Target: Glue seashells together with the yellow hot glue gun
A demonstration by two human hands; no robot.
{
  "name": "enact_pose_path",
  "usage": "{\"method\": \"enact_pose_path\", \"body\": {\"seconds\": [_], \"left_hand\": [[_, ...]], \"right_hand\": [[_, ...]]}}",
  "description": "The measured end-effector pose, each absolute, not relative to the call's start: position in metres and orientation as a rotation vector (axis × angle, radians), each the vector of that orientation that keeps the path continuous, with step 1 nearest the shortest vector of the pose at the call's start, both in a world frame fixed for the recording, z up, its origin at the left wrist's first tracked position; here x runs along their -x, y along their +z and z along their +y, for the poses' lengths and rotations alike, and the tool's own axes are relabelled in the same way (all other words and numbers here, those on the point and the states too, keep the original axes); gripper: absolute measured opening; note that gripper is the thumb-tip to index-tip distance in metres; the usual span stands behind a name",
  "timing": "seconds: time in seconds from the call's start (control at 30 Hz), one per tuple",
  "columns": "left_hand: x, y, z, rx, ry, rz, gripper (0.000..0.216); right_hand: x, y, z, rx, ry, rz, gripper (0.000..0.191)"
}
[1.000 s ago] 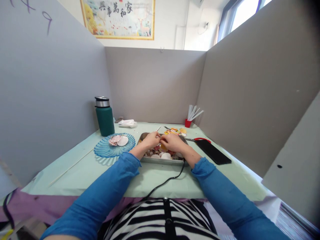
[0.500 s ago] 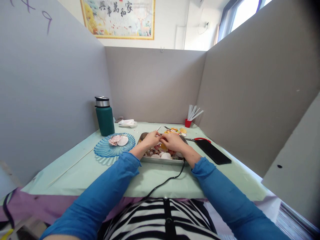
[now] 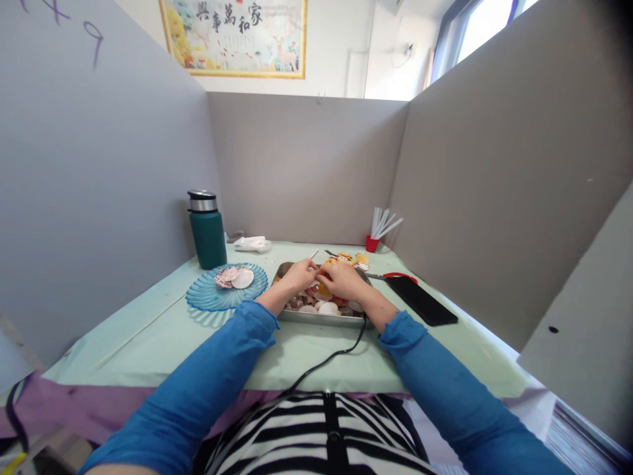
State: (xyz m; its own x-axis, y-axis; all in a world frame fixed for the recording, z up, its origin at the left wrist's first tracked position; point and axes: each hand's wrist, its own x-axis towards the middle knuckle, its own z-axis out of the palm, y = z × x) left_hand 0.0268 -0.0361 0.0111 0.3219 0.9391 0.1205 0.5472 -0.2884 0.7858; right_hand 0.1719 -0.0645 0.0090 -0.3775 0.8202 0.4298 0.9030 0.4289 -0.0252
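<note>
A steel tray (image 3: pixel 321 318) full of mixed seashells sits in the middle of the table. Both of my hands hover over it, fingertips nearly meeting. My left hand (image 3: pixel 298 276) is closed in a pinch on a thin white stick (image 3: pixel 313 254) that points away from me. My right hand (image 3: pixel 345 280) is curled, fingers pressed together on something small that I cannot make out, just above an orange shell (image 3: pixel 324 291). A blue glass plate (image 3: pixel 208 301) to the left holds a few pale shells (image 3: pixel 234 278).
A green flask (image 3: pixel 208 230) stands at the back left, a white wrapper (image 3: pixel 252 243) beside it. A red cup of white sticks (image 3: pixel 372 242) is at the back right. A black phone (image 3: pixel 420 300) and red-handled scissors (image 3: pixel 395 276) lie right of the tray. Grey partitions enclose the table. A black cable (image 3: pixel 326 357) runs toward me.
</note>
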Motion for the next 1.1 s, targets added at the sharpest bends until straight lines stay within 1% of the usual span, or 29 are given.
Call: {"method": "enact_pose_path", "body": {"seconds": [0.67, 1.1], "left_hand": [[-0.0278, 0.0136, -0.0411, -1.921, 0.789, 1.288, 0.011], [-0.0282, 0.0138, -0.0417, -1.914, 0.773, 1.292, 0.014]], "right_hand": [[-0.1731, 0.0079, -0.0633, 1.467, -0.300, -2.308, 0.025], [-0.1726, 0.0078, -0.0637, 1.458, -0.293, -2.311, 0.025]]}}
